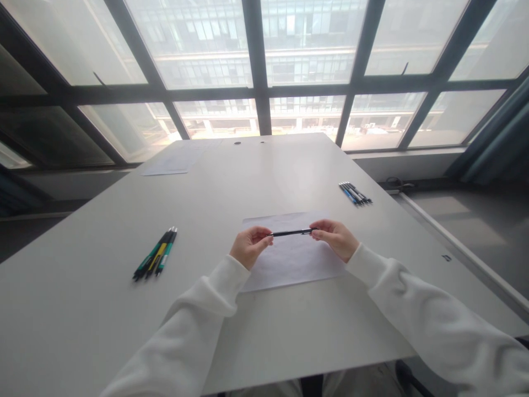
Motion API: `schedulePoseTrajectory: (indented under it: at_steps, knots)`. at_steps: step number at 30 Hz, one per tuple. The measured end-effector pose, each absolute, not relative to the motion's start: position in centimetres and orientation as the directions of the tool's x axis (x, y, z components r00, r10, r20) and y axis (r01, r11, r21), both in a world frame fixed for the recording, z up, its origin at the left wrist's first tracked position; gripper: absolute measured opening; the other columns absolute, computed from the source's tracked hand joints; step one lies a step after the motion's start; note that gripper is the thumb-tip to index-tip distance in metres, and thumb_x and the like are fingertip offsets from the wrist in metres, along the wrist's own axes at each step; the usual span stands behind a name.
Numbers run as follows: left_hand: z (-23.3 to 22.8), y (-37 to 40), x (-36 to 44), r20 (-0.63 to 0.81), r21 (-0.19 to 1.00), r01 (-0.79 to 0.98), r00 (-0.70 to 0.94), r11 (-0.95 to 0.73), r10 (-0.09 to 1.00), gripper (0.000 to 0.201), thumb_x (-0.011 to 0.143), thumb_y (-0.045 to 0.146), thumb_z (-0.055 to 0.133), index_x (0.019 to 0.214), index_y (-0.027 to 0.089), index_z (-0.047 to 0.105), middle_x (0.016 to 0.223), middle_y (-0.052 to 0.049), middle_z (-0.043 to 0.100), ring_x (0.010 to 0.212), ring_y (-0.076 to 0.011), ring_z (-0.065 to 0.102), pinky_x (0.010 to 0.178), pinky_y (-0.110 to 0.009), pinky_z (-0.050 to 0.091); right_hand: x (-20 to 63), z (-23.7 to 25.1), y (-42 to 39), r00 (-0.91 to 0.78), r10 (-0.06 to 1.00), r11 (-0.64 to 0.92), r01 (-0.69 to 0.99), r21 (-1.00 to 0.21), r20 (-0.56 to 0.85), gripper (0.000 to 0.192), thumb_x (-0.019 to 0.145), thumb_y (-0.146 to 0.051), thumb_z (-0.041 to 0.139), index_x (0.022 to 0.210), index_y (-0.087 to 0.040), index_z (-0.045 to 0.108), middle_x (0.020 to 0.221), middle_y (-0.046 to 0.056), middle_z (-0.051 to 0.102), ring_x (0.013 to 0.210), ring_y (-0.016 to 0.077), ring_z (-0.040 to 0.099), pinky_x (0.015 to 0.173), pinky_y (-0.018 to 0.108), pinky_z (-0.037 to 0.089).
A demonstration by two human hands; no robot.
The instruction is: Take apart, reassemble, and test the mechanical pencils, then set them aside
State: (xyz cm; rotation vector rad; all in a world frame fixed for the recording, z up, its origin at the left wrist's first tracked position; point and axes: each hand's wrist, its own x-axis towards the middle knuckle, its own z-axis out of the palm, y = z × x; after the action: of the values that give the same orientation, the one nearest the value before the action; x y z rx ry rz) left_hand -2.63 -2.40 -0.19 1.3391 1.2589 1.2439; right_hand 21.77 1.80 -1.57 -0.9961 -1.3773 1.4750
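A black pen is held level between my two hands, above a white sheet of paper on the table. My left hand pinches its left end between thumb and fingers. At the other end, where a clip shows, my right hand grips it the same way. Both ends of the pen are partly covered by my fingertips. The paper lies flat beneath, partly hidden by my hands and sleeves.
To the left on the white table lies a bunch of green, yellow and black pens. Several blue, black and white pens lie side by side at the right. Another paper sheet is at the far left, near the windows.
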Motion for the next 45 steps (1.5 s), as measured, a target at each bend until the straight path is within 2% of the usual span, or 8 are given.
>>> schedulePoseTrajectory:
  at_steps: [5, 14, 19, 23, 27, 31, 40, 45]
  knots:
    - [-0.22, -2.35, -2.62, 0.100, 0.991, 0.098, -0.031, -0.096, 0.995, 0.025, 0.060, 0.029, 0.071, 0.076, 0.012, 0.062, 0.063, -0.004, 0.065, 0.060, -0.0169, 0.064, 0.063, -0.030, 0.052, 21.69, -1.35, 1.74, -0.313, 0.950, -0.018, -0.051, -0.999, -0.001, 0.037, 0.061, -0.034, 0.069, 0.092, -0.013, 0.064, 0.070, 0.003, 0.062, 0.063, 0.0124, 0.052, 0.063, 0.029, 0.040]
    - [-0.50, -2.19, -2.88, 0.099, 0.990, 0.106, -0.029, -0.095, 0.995, 0.023, 0.062, 0.028, 0.070, 0.077, 0.011, 0.062, 0.064, -0.004, 0.065, 0.061, -0.0156, 0.063, 0.062, -0.028, 0.051, 21.67, -1.62, 1.88, -0.362, 0.929, 0.109, 0.064, -0.992, 0.079, 0.031, 0.067, -0.035, 0.064, 0.089, -0.014, 0.060, 0.063, 0.000, 0.057, 0.057, 0.0106, 0.048, 0.056, 0.026, 0.037]
    - [-0.69, -2.11, -2.99, 0.099, 0.989, 0.112, -0.019, -0.097, 0.995, 0.023, 0.063, 0.028, 0.069, 0.078, 0.011, 0.062, 0.065, -0.004, 0.066, 0.062, -0.0155, 0.063, 0.063, -0.028, 0.051, 21.58, -1.58, 1.84, -0.398, 0.913, 0.106, 0.017, -0.994, 0.091, 0.027, 0.068, -0.033, 0.065, 0.087, -0.015, 0.057, 0.062, -0.001, 0.055, 0.056, 0.0101, 0.048, 0.055, 0.025, 0.038]
    - [-0.51, -2.17, -2.89, 0.098, 0.989, 0.115, -0.028, -0.094, 0.995, 0.024, 0.063, 0.028, 0.070, 0.078, 0.011, 0.062, 0.064, -0.004, 0.066, 0.061, -0.0157, 0.063, 0.062, -0.028, 0.051, 21.56, -1.61, 1.81, -0.366, 0.927, 0.090, -0.003, -0.996, 0.085, 0.027, 0.072, -0.039, 0.060, 0.084, -0.015, 0.057, 0.064, 0.002, 0.058, 0.059, 0.0114, 0.050, 0.058, 0.027, 0.040]
    - [-0.42, -2.24, -2.80, 0.094, 0.991, 0.103, -0.033, -0.090, 0.995, 0.024, 0.062, 0.028, 0.070, 0.077, 0.011, 0.063, 0.064, -0.005, 0.066, 0.061, -0.0166, 0.063, 0.063, -0.029, 0.052, 21.64, -1.60, 1.83, -0.354, 0.933, 0.070, -0.012, -0.997, 0.070, 0.029, 0.069, -0.038, 0.063, 0.086, -0.015, 0.059, 0.068, 0.003, 0.060, 0.062, 0.0123, 0.052, 0.060, 0.028, 0.041]
    - [-0.46, -2.26, -2.77, 0.088, 0.992, 0.094, -0.036, -0.085, 0.995, 0.023, 0.061, 0.028, 0.070, 0.076, 0.012, 0.063, 0.063, -0.004, 0.066, 0.060, -0.0163, 0.063, 0.062, -0.029, 0.052, 21.77, -1.54, 1.81, -0.352, 0.935, 0.045, 0.018, -0.999, 0.036, 0.037, 0.066, -0.035, 0.066, 0.095, -0.014, 0.062, 0.074, 0.004, 0.061, 0.064, 0.0128, 0.052, 0.065, 0.030, 0.042]
    - [-0.49, -2.31, -2.80, 0.075, 0.991, 0.113, -0.019, -0.072, 0.997, 0.024, 0.062, 0.029, 0.070, 0.076, 0.012, 0.063, 0.066, -0.005, 0.066, 0.062, -0.0165, 0.064, 0.062, -0.028, 0.052, 21.67, -1.20, 1.60, -0.377, 0.924, 0.102, 0.081, -0.991, 0.064, 0.036, 0.066, -0.039, 0.064, 0.092, -0.013, 0.065, 0.064, 0.002, 0.057, 0.059, 0.0117, 0.048, 0.060, 0.028, 0.040]
    - [-0.44, -2.31, -2.74, 0.088, 0.993, 0.073, -0.007, -0.087, 0.996, 0.029, 0.060, 0.026, 0.072, 0.084, 0.012, 0.062, 0.068, -0.005, 0.066, 0.064, -0.0163, 0.064, 0.063, -0.028, 0.051, 21.56, -0.90, 1.45, -0.384, 0.922, 0.095, 0.126, -0.987, 0.040, 0.038, 0.065, -0.041, 0.064, 0.091, -0.013, 0.066, 0.062, 0.001, 0.057, 0.059, 0.0118, 0.049, 0.061, 0.028, 0.040]
